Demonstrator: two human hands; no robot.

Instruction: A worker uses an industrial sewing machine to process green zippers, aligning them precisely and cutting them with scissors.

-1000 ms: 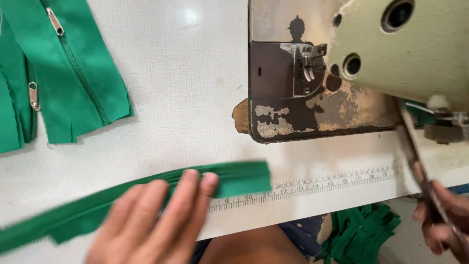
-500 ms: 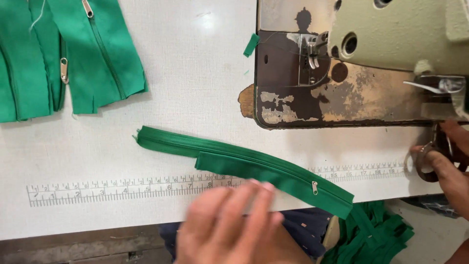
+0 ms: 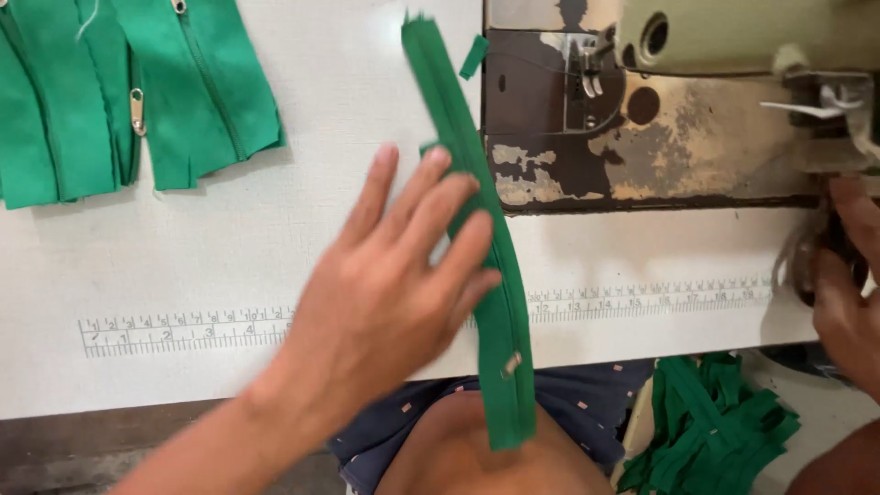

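Left hand [image 3: 394, 275] spread flat, fingers on long green fabric zipper strip [image 3: 477, 211] lying lengthwise across white table [image 3: 229, 247] beside sewing-machine bed; right hand [image 3: 848, 293] curled at edge, grip unclear; positioning step, alignment needed next.

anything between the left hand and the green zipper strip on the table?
Nothing visible. The left hand lies flat on the table, fingertips touching the green zipper strip directly. A small green scrap lies beside the strip's far end.
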